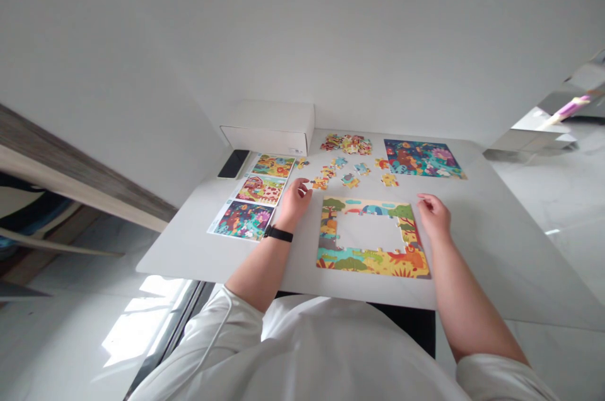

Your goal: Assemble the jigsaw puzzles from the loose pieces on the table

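Observation:
A colourful jigsaw puzzle (373, 260) lies on the white table (491, 243) in front of me, its border joined and its middle a bare hole. My left hand (295, 199), a black band on its wrist, rests left of the puzzle with its fingers curled toward a loose piece (320, 183); whether it grips anything is unclear. At the puzzle's upper right corner sits my right hand (432, 213), fingers loosely curled on the table. Several loose pieces (350, 180) are scattered beyond the puzzle, and a heap of pieces (347, 144) lies further back.
A finished blue puzzle (422, 159) lies at the far right. Three picture cards (258, 196) lie in a column at the left, beside a black phone (233, 163). A white box (269, 127) stands against the wall at the back.

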Tool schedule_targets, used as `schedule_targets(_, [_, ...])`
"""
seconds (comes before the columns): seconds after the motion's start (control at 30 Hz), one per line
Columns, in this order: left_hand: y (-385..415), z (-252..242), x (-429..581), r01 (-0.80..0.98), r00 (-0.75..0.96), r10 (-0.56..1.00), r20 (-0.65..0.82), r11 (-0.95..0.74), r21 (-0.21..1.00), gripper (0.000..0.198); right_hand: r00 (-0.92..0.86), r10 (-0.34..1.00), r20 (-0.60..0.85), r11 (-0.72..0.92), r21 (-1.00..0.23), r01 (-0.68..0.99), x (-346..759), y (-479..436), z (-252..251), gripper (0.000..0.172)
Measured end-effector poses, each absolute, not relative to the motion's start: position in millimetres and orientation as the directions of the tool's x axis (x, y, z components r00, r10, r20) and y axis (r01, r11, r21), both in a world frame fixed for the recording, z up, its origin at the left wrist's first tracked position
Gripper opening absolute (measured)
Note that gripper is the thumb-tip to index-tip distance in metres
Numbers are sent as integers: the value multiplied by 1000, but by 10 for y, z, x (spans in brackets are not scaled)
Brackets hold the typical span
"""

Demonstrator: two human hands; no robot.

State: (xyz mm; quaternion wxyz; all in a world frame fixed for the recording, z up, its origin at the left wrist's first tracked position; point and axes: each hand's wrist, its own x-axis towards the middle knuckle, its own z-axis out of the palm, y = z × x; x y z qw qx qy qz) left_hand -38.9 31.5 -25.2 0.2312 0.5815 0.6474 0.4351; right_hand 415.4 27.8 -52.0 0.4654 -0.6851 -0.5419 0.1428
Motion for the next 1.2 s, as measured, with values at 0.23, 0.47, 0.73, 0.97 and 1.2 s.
schedule_targets(0.23, [314,-231,-381,537,-222,955,196,-48,842,34,367,882,294,16,-799,601,4142,269,-506,43])
schedule_targets(0.47, [313,-245,-375,549,-215,959,183,-36,835,34,364,887,283,13,-805,593,4143,278,-508,44])
schedule_targets(0.73, [318,-274,-386,545,-206,958,200,-58,837,34,359,886,292,21,-800,600,4134,276,-504,43])
schedule_targets(0.97, [317,-270,-387,538,-203,959,196,-58,841,34,356,884,302,29,-795,605,4124,258,-489,42])
schedule_targets(1.2, [308,-206,-354,534,-234,951,203,-49,844,31,361,875,322,36,-788,614,4134,273,-493,42])
